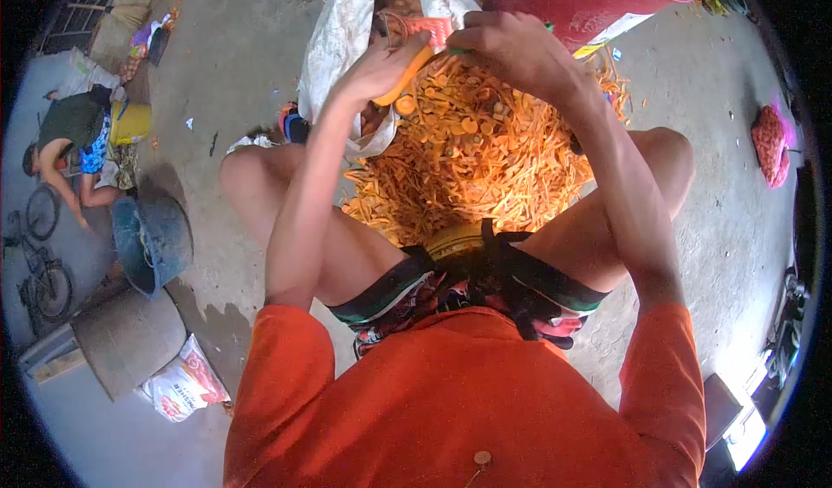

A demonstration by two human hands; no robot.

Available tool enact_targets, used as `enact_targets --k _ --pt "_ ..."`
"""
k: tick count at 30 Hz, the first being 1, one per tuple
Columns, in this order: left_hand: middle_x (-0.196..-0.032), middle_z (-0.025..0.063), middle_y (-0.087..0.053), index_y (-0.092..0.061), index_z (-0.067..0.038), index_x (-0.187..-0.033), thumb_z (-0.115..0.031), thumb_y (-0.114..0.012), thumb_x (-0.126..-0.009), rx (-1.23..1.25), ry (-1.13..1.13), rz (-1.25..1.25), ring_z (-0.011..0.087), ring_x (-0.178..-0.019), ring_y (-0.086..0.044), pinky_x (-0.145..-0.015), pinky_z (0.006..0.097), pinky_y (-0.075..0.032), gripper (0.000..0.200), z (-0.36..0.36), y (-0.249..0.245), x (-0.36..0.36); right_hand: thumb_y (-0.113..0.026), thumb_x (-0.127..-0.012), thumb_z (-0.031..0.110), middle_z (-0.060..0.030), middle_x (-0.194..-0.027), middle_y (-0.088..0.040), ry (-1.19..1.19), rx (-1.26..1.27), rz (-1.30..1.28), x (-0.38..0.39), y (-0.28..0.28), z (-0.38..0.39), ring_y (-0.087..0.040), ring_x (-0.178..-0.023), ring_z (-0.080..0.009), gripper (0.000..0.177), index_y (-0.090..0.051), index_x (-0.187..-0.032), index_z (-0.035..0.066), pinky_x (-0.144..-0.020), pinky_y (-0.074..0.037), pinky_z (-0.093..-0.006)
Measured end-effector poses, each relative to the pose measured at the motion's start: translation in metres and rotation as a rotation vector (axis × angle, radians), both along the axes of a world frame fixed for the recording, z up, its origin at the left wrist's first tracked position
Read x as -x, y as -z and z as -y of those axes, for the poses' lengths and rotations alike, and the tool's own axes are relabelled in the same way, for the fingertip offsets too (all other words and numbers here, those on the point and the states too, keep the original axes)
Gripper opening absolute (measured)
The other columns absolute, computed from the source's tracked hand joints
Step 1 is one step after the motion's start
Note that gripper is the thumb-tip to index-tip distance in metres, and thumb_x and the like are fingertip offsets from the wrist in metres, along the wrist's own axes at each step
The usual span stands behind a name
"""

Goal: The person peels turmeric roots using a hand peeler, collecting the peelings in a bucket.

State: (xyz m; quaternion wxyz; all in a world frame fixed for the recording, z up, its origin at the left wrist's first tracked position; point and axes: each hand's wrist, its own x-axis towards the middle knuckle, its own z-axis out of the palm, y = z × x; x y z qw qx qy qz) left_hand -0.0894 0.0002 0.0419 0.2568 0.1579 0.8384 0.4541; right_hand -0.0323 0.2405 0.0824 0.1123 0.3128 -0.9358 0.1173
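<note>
My left hand (379, 72) is closed around a peeled orange carrot (405, 78), held above the pile of peelings. Close beside it, my right hand (507, 44) has its fingers curled round a small tool with green showing at both ends; its blade is hidden. Orange carrot peelings and cut ends (485, 159) heap up between my legs. A white woven sack (334, 50) stands open at the left of the heap, with unpeeled carrots (397, 3) inside. Just behind the carrot, a red perforated plastic piece (429, 29) shows at the sack's mouth.
A large red tub (572, 3) stands beyond my right hand. At the left, another person (74, 133) bends near a yellow bucket (130, 122) and a dark blue tub (156, 241). A red net bag (770, 146) lies on the concrete floor at the right.
</note>
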Motion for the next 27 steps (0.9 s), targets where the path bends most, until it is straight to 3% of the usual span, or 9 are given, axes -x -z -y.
enact_targets --k 1,3,7,9,11,19,22,25,27 --pt "-0.103 0.0060 -0.071 -0.068 -0.006 -0.114 -0.053 -0.044 -0.106 0.000 -0.007 -0.007 0.0136 -0.088 -0.066 -0.081 0.0301 -0.054 0.054 0.002 0.006 0.008 -0.061 -0.089 0.013 -0.0203 -0.105 -0.070 -0.007 0.000 -0.007 -0.003 -0.006 0.000 -0.071 -0.093 -0.0392 0.025 -0.067 -0.114 0.011 -0.075 -0.058 -0.0489" --pt "-0.092 0.0021 -0.068 -0.067 -0.009 -0.111 -0.052 -0.042 -0.106 -0.280 -0.424 0.253 0.0145 -0.083 -0.064 -0.077 0.0320 -0.054 0.050 0.000 0.004 0.012 -0.064 -0.094 0.021 -0.0161 -0.100 -0.069 0.246 0.016 0.132 -0.009 -0.025 0.001 -0.068 -0.089 -0.0392 0.019 -0.069 -0.108 0.009 -0.074 -0.054 -0.0493" --pt "-0.086 0.0033 -0.064 -0.066 -0.008 -0.106 -0.052 -0.040 -0.106 -0.740 -0.532 0.407 0.0145 -0.080 -0.063 -0.071 0.0331 -0.053 0.051 -0.018 -0.025 -0.002 -0.073 -0.092 0.032 -0.0241 -0.095 -0.067 0.202 0.501 0.147 0.000 0.003 0.012 -0.068 -0.083 -0.0411 0.046 -0.058 -0.125 0.004 -0.072 -0.053 -0.0449" --pt "-0.089 0.0027 -0.065 -0.065 -0.009 -0.112 -0.052 -0.042 -0.106 -0.782 -0.418 0.403 0.0154 -0.082 -0.065 -0.073 0.0338 -0.055 0.049 -0.026 -0.030 -0.006 -0.089 -0.071 0.050 -0.0278 -0.102 -0.067 0.175 0.550 0.129 -0.010 -0.005 0.034 -0.068 -0.090 -0.0433 0.088 -0.050 -0.129 -0.003 -0.077 -0.053 -0.0446" --pt "-0.092 0.0026 -0.066 -0.062 -0.011 -0.118 -0.052 -0.044 -0.106 -0.877 -0.583 0.443 0.0157 -0.084 -0.066 -0.075 0.0335 -0.056 0.047 -0.038 -0.034 -0.013 -0.093 -0.061 0.054 -0.0311 -0.101 -0.066 0.280 0.428 0.216 -0.011 -0.006 0.046 -0.067 -0.095 -0.0460 0.099 -0.050 -0.126 -0.007 -0.080 -0.054 -0.0469" --pt "-0.095 0.0007 -0.066 -0.061 -0.013 -0.120 -0.053 -0.051 -0.103 -0.963 -0.539 0.414 0.0145 -0.085 -0.065 -0.077 0.0336 -0.056 0.045 -0.034 -0.029 -0.006 -0.094 -0.056 0.055 -0.0331 -0.096 -0.066 0.298 0.479 0.244 -0.008 -0.017 0.046 -0.066 -0.097 -0.0491 0.103 -0.050 -0.123 -0.010 -0.079 -0.055 -0.0491" --pt "-0.114 0.0020 -0.066 -0.058 -0.016 -0.130 -0.055 -0.042 -0.105 -0.876 -0.490 0.365 0.0188 -0.106 -0.065 -0.092 0.0407 -0.055 0.049 -0.033 -0.023 -0.003 -0.094 -0.057 0.055 -0.0329 -0.098 -0.067 0.280 0.468 0.228 -0.007 -0.014 0.044 -0.065 -0.098 -0.0496 0.103 -0.049 -0.124 -0.010 -0.079 -0.055 -0.0499" --pt "-0.111 0.0027 -0.065 -0.057 -0.016 -0.128 -0.056 -0.043 -0.104 -0.879 -0.504 0.379 0.0192 -0.104 -0.065 -0.090 0.0407 -0.055 0.049 -0.034 -0.024 -0.005 -0.093 -0.059 0.055 -0.0327 -0.100 -0.067 0.253 0.478 0.193 -0.005 -0.007 0.043 -0.064 -0.100 -0.0499 0.101 -0.049 -0.125 -0.008 -0.081 -0.055 -0.0508" --pt "-0.093 0.0014 -0.064 -0.060 -0.012 -0.115 -0.051 -0.050 -0.104 -0.905 -0.564 0.395 0.0157 -0.082 -0.064 -0.072 0.0352 -0.055 0.041 -0.035 -0.036 -0.011 -0.092 -0.060 0.054 -0.0326 -0.100 -0.067 0.250 0.475 0.177 -0.007 -0.006 0.045 -0.064 -0.100 -0.0499 0.099 -0.050 -0.126 -0.007 -0.081 -0.055 -0.0510"
